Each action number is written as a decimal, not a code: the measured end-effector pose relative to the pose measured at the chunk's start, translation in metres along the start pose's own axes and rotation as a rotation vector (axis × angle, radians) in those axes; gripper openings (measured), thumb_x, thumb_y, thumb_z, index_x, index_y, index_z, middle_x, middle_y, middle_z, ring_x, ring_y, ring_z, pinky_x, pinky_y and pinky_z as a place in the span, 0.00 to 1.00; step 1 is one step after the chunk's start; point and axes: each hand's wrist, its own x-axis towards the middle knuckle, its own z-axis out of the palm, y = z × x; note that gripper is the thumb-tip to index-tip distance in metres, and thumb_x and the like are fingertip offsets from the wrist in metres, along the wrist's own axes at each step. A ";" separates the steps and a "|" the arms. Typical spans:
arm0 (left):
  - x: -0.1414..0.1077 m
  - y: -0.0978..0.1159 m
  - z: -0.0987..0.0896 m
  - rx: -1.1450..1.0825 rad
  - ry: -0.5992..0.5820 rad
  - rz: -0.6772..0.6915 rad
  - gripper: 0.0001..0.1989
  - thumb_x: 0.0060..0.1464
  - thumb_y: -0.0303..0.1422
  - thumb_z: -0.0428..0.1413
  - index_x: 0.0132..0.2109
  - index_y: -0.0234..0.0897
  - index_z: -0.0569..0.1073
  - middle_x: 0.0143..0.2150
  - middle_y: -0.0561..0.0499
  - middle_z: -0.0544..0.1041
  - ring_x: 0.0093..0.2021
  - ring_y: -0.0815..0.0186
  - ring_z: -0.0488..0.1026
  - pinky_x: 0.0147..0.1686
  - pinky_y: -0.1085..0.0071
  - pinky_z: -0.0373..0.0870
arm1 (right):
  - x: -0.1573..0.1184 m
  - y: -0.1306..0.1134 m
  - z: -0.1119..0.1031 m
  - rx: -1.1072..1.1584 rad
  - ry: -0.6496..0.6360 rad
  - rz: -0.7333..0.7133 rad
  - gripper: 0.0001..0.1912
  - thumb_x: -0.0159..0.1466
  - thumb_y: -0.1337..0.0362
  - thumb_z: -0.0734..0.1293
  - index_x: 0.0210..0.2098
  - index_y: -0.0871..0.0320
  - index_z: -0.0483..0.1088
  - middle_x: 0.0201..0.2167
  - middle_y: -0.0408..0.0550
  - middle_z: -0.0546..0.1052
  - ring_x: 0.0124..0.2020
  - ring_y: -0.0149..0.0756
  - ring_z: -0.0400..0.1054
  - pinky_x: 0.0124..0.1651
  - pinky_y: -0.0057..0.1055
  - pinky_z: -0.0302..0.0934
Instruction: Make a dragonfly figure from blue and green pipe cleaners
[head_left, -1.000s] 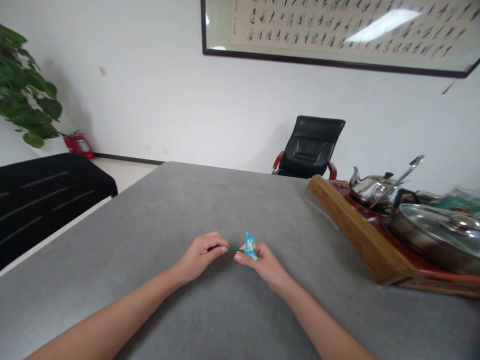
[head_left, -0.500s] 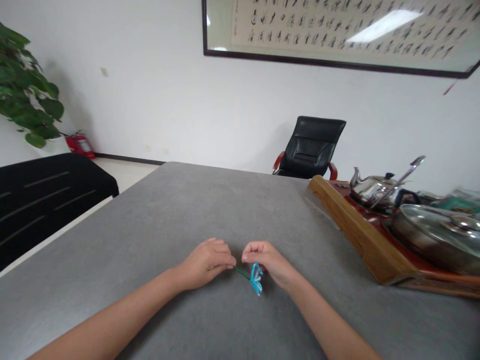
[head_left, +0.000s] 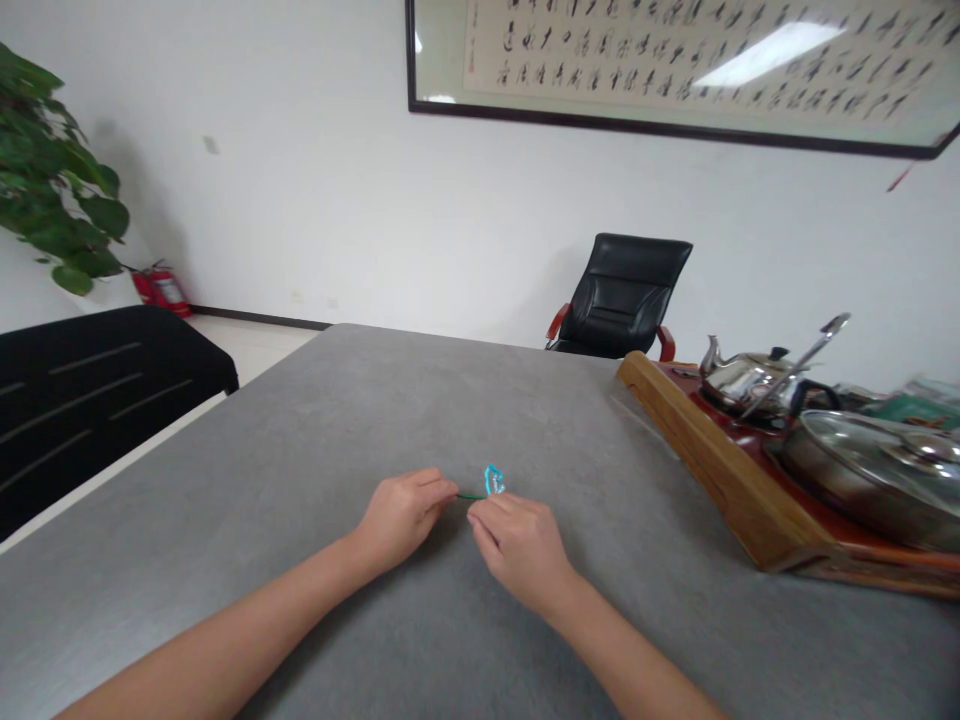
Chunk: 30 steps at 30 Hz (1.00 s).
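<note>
A small craft flower (head_left: 493, 479) with light-blue, partly glittery loops stands just above the grey table, between my hands. Its thin green stem (head_left: 470, 496) runs sideways to my left hand (head_left: 409, 515), whose thumb and fingertips pinch the stem's left end. My right hand (head_left: 521, 545) is closed, back upward, in front of the flower. Its knuckles cover the flower's lower right part and the spot where stem and loops meet. What lies between the right fingertips is hidden.
The grey table (head_left: 420, 400) spreads around both arms. To the right sits a wooden tea tray (head_left: 697, 465) with a steel kettle (head_left: 750, 378) and a glass-lidded pan (head_left: 877, 470). A black armchair (head_left: 626, 295) stands behind the table, a black mesh chair back (head_left: 112, 390) at left.
The flower has swung from pointing toward me to pointing away, and up from the table's near side. My right hand has turned over, from behind the loops to in front of them.
</note>
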 end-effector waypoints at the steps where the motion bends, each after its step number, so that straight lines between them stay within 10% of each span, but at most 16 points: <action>1: 0.000 0.000 0.001 -0.027 0.004 -0.018 0.11 0.61 0.27 0.47 0.41 0.39 0.74 0.32 0.52 0.72 0.32 0.68 0.69 0.32 0.76 0.62 | 0.000 0.000 0.001 -0.029 0.001 -0.011 0.10 0.63 0.70 0.60 0.29 0.57 0.71 0.26 0.45 0.75 0.29 0.34 0.68 0.34 0.28 0.53; 9: 0.003 -0.003 0.006 -0.216 0.066 -0.134 0.10 0.61 0.30 0.48 0.37 0.37 0.75 0.29 0.52 0.71 0.32 0.68 0.68 0.33 0.75 0.61 | 0.000 0.000 0.001 -0.069 0.037 0.062 0.10 0.63 0.70 0.60 0.28 0.57 0.70 0.25 0.44 0.74 0.27 0.33 0.67 0.31 0.28 0.50; 20: 0.005 -0.001 0.004 -0.397 0.137 -0.133 0.10 0.61 0.32 0.50 0.35 0.35 0.75 0.28 0.53 0.71 0.31 0.68 0.67 0.33 0.75 0.60 | 0.005 0.016 0.022 0.801 -0.018 0.499 0.11 0.58 0.59 0.64 0.24 0.59 0.70 0.14 0.35 0.51 0.18 0.26 0.45 0.23 0.27 0.39; 30: 0.005 0.002 0.000 -0.508 0.041 0.037 0.13 0.63 0.34 0.47 0.35 0.34 0.74 0.29 0.51 0.70 0.32 0.68 0.67 0.35 0.74 0.62 | 0.010 0.029 0.005 1.175 -0.280 0.631 0.17 0.49 0.52 0.71 0.23 0.60 0.69 0.15 0.35 0.58 0.16 0.22 0.43 0.20 0.25 0.37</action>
